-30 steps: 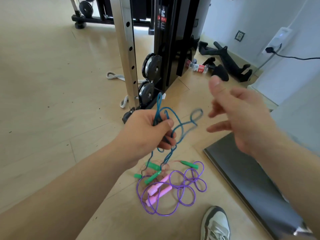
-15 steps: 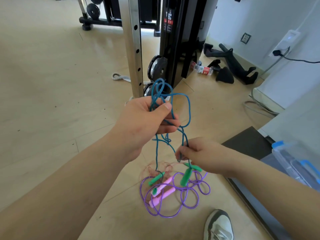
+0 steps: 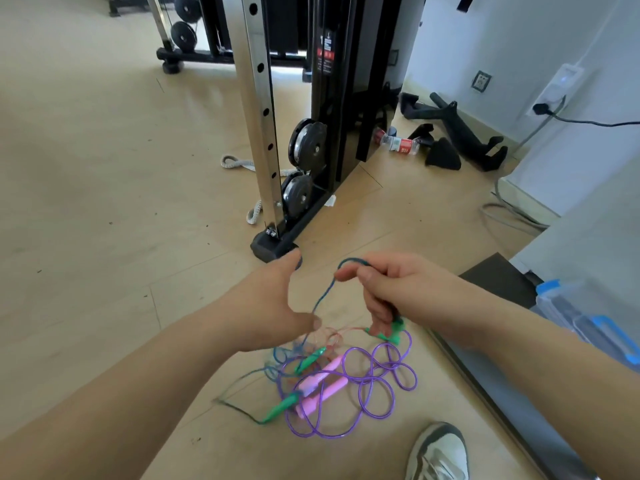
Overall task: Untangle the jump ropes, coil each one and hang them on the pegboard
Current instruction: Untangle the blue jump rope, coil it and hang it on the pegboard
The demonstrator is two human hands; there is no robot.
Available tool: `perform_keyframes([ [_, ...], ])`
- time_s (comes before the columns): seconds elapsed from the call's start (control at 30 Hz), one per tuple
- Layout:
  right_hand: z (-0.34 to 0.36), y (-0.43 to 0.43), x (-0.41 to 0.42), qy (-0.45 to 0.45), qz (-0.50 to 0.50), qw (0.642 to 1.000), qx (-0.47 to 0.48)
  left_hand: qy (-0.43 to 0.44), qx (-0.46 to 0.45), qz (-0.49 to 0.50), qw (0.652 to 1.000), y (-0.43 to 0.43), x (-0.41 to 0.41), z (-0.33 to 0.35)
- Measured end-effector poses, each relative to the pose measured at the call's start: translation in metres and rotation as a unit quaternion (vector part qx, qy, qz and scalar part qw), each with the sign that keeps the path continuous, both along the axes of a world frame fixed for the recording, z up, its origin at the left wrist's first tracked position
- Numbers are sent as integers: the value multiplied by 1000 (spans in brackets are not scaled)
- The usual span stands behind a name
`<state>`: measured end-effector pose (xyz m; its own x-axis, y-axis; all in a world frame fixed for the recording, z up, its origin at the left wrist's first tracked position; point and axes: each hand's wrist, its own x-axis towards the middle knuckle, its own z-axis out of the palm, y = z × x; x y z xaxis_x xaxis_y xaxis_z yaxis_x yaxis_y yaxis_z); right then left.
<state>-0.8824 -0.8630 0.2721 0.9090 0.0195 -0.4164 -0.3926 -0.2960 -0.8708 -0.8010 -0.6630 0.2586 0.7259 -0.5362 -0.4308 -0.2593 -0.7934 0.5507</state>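
Right grip (image 3: 388, 292) is pinching the blue rope (image 3: 325, 292) — loop riding over the forefinger; left grip (image 3: 273, 306) is holding nothing — purple rope (image 3: 372, 368) is lying on the floor (image 3: 104, 202).

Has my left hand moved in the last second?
Yes. The left hand has dropped from in front of the machine's black foot toward the purple rope.
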Motion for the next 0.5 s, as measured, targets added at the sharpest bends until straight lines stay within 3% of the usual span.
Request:
perform_keyframes([
  [0.07, 6, 6, 3, -3, 31, 999, 19, -2, -137, -7, 990, -6, -5, 4],
  [0.13, 9, 11, 6, -11, 38, 998, 47, 16, -199, -45, 979, -10, -6, 1],
  [0.27, 10, 7, 21, 23, -28, 998, 44, 49, -169, -19, 984, -10, -6, 11],
  [0.37, 3, -8, 23, 57, -48, 997, 26, 27, -144, 4, 989, -4, 1, 18],
  [0.5, -11, -12, 17, 33, -27, 998, 38, -33, -176, 6, 984, 1, 11, 16],
])
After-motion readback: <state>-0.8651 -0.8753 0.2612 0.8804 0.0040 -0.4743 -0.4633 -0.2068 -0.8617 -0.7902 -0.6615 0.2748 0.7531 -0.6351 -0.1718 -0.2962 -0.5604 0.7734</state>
